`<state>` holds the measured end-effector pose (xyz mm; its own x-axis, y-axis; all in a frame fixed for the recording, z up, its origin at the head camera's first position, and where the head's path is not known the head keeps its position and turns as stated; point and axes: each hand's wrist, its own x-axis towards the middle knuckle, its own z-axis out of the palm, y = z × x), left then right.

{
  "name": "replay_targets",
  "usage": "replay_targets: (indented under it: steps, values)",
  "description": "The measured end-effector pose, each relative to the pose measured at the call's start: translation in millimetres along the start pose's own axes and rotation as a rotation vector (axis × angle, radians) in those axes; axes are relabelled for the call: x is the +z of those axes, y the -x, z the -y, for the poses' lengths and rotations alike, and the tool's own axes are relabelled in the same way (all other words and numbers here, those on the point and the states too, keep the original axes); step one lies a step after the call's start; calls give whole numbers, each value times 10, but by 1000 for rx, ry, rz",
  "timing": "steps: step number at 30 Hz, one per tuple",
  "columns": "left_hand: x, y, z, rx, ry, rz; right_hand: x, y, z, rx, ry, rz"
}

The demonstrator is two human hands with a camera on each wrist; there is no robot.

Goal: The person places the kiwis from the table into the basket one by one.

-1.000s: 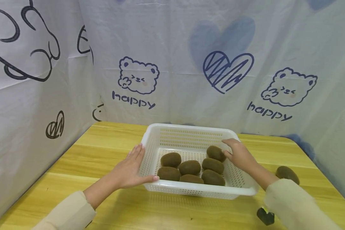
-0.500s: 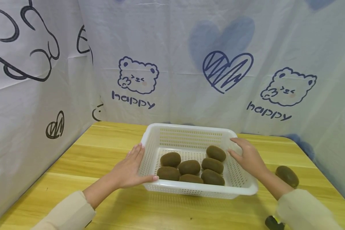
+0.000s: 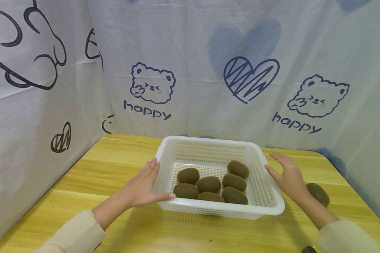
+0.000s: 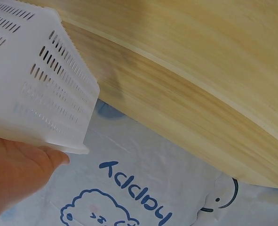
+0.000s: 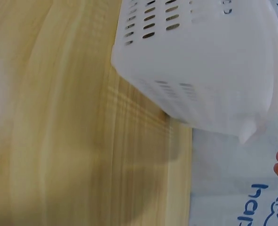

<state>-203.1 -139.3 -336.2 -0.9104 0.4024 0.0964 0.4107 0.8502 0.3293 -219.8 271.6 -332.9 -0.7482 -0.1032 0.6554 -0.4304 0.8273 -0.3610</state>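
Note:
A white plastic basket [image 3: 266, 207] with slotted walls stands on the table, and several brown kiwifruit [image 3: 209, 184] lie inside it, mostly toward the front and right. My left hand [image 3: 142, 184] rests on the basket's left rim with straight fingers, its thumb stretched over the front rim. In the left wrist view, that hand [image 4: 21, 172] is along the rim. Just outside the right rim is my right hand [image 3: 288, 177], fingers loosely extended and holding nothing. Beyond its wrist, another kiwifruit [image 3: 318, 194] lies on the table, partly covered by the forearm.
The yellow wood-grain table [image 3: 139, 232] reaches back to a white cloth [image 3: 196, 116] printed with bears and hearts. More cloth [image 3: 28, 147] hangs along the left side. A small dark object [image 3: 309, 249] shows by the right sleeve at the bottom edge.
My right hand has moved right, from beside the rear kiwifruit inside the basket, over the right rim to outside it. The left hand, basket and kiwifruit stay in place.

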Motion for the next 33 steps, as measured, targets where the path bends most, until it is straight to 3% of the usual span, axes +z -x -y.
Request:
replay_targets:
  steps: [10,25,33]
  values:
    - [-2,0,-8,1,-10,1,-96,149,-160,22,-1,-76]
    - [0,-7,-8,-2,-13,-2,-226,423,-472,137,53,-75]
    - [2,2,-2,1,-21,0,-297,560,-660,236,94,-1]
